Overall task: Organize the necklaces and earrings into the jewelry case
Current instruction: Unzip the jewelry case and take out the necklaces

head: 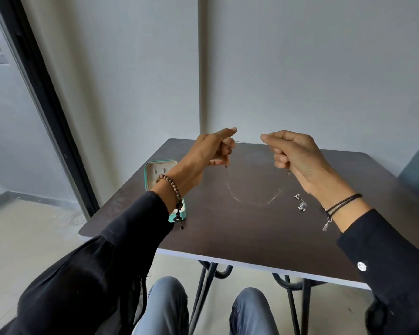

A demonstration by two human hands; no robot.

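Both hands are raised over the dark table [228, 233] — the left hand [211, 153] and right hand [293, 155] each pinch the thin necklace [230, 189], its loop hanging between them. The open teal jewelry case [153, 170] sits at far left; 2 silver earrings [301, 203] lie at right.

The tabletop [228, 233] looks like dark wood laminate, smooth with a dull sheen. The necklace [252, 201] is a super thin shiny metal chain, and the earrings [301, 204] look like silvery metal too. The jewelry case [153, 170] has a teal smooth shell and a pale matt lining.
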